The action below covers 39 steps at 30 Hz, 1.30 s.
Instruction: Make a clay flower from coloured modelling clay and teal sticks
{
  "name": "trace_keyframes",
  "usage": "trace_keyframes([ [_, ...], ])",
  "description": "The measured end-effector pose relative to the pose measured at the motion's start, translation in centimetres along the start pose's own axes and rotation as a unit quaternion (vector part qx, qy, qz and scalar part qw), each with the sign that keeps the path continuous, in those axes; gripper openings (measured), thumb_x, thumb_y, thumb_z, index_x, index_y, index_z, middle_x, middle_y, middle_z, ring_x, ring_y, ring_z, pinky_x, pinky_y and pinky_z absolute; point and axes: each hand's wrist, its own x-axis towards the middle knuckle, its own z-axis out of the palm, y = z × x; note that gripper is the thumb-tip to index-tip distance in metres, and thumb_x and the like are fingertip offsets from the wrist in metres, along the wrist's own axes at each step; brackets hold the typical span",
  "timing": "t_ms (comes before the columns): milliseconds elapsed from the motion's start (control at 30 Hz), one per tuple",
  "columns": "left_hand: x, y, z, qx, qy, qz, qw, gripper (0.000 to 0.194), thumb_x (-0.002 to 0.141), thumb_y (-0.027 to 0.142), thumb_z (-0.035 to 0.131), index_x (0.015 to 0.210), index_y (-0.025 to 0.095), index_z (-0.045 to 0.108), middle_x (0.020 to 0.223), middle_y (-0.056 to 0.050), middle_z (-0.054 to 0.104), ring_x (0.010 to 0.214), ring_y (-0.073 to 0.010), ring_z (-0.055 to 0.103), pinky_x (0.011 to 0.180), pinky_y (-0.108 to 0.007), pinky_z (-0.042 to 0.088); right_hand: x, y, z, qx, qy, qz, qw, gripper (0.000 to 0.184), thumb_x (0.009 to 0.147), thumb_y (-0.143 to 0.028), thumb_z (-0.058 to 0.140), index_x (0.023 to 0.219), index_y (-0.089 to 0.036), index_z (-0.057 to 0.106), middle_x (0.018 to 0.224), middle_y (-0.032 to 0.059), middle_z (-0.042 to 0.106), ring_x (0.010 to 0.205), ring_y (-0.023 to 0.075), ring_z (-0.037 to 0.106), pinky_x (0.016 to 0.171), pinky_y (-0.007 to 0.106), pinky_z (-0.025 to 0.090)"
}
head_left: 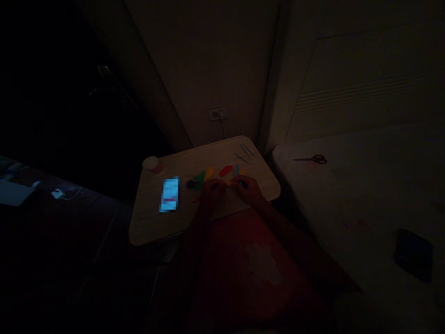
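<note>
Over the near edge of a small wooden table, my left hand and my right hand face each other with fingers bent in a pinch. Between the fingertips is a small orange piece, soft-looking like modelling clay; dim light hides its exact shape. Beyond the hands lie a red oval piece and a blue strip. Close to my left hand are a yellow piece, a green piece and a dark purple piece.
A lit phone lies left on the table, with a pale tub behind it. Several thin sticks rest at the far right corner. Scissors and a dark object are on the pale surface to the right. A socket holds a plug.
</note>
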Motion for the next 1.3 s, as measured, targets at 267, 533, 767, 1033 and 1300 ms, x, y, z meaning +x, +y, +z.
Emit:
trace_keyframes([
  [267, -0.4, 0.4, 0.2, 0.012, -0.019, 0.001, 1.0, 0.024, 0.082, 0.032, 0.066, 0.064, 0.016, 0.069, 0.063, -0.001, 0.067, 0.063, -0.0148, 0.06, 0.06, -0.025, 0.046, 0.0, -0.1, 0.0, -0.021, -0.012, -0.02, 1.0, 0.021, 0.083, -0.039, 0.067, 0.075, -0.02, 0.07, 0.075, 0.0038, 0.071, 0.072, 0.0186, 0.063, 0.068, 0.029, 0.046],
  [533, 0.0, 0.3, 0.1, -0.016, -0.016, 0.017, 1.0, 0.037, 0.089, 0.049, 0.059, 0.075, 0.017, 0.072, 0.071, -0.004, 0.068, 0.067, -0.0163, 0.06, 0.063, -0.027, 0.048, 0.0, 0.0, 0.0, -0.028, -0.03, -0.025, 0.999, 0.023, 0.087, -0.038, 0.061, 0.079, -0.019, 0.07, 0.08, 0.0043, 0.073, 0.076, 0.0196, 0.064, 0.074, 0.03, 0.048],
  [767, -0.1, -0.1, 0.2, -0.026, -0.014, 0.002, 1.0, 0.026, 0.081, 0.044, 0.07, 0.079, 0.017, 0.072, 0.077, -0.004, 0.071, 0.074, -0.0172, 0.063, 0.066, -0.026, 0.051, 0.0, 0.2, 0.0, 0.008, -0.021, -0.011, 1.0, 0.025, 0.088, -0.042, 0.062, 0.084, -0.019, 0.071, 0.083, 0.0042, 0.073, 0.078, 0.0198, 0.064, 0.074, 0.03, 0.048],
  [1033, -0.1, -0.2, 0.2, -0.015, -0.075, 0.033, 0.997, 0.021, 0.081, 0.038, 0.072, 0.083, 0.017, 0.072, 0.082, -0.004, 0.071, 0.076, -0.0169, 0.065, 0.07, -0.027, 0.052, 0.0, 0.7, 0.0, 0.052, 0.023, 0.016, 0.998, 0.026, 0.088, -0.044, 0.062, 0.091, -0.019, 0.072, 0.088, 0.0046, 0.073, 0.081, 0.0199, 0.063, 0.075, 0.03, 0.048],
  [1300, -0.4, 0.0, 0.4, 0.026, -0.098, 0.019, 0.995, 0.019, 0.078, 0.032, 0.074, 0.091, 0.018, 0.073, 0.09, -0.005, 0.074, 0.08, -0.0178, 0.067, 0.074, -0.028, 0.053, 0.2, 1.0, 0.0, 0.032, 0.019, 0.009, 0.999, 0.021, 0.085, -0.04, 0.064, 0.089, -0.02, 0.069, 0.085, 0.0031, 0.071, 0.077, 0.0178, 0.06, 0.073, 0.029, 0.046],
])
